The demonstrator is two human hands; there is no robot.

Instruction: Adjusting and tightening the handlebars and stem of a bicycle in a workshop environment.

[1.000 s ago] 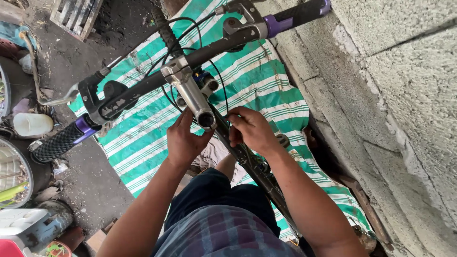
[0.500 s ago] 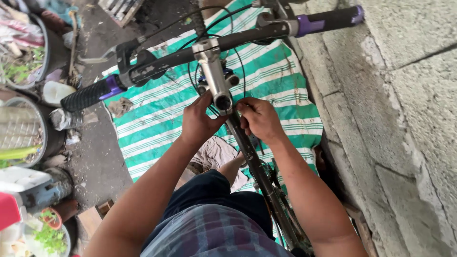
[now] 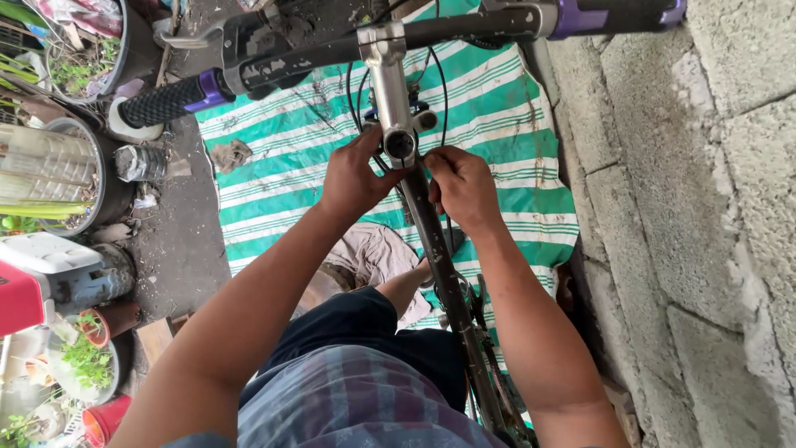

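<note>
A bicycle stands in front of me, seen from above. Its silver stem (image 3: 388, 91) carries a dark handlebar (image 3: 348, 48) with a black and purple grip (image 3: 170, 99) at the left and a purple one (image 3: 609, 15) at the right. My left hand (image 3: 355, 176) clasps the left side of the head tube just below the stem cap (image 3: 400, 145). My right hand (image 3: 464, 189) grips the right side, fingers curled at the top of the dark frame tube (image 3: 439, 257). Black cables (image 3: 435, 83) loop ahead of the stem.
A green and white striped tarp (image 3: 497, 141) covers the ground under the bicycle. A grey block wall (image 3: 696, 224) runs along the right. At the left stand plant pots (image 3: 79, 58), a can (image 3: 139, 163), a red and white box (image 3: 33, 282) and small flowerpots (image 3: 104, 319).
The view has shifted, so the bicycle and both hands appear lower and further right in the frame. Both hands stay on either side of the head tube.
</note>
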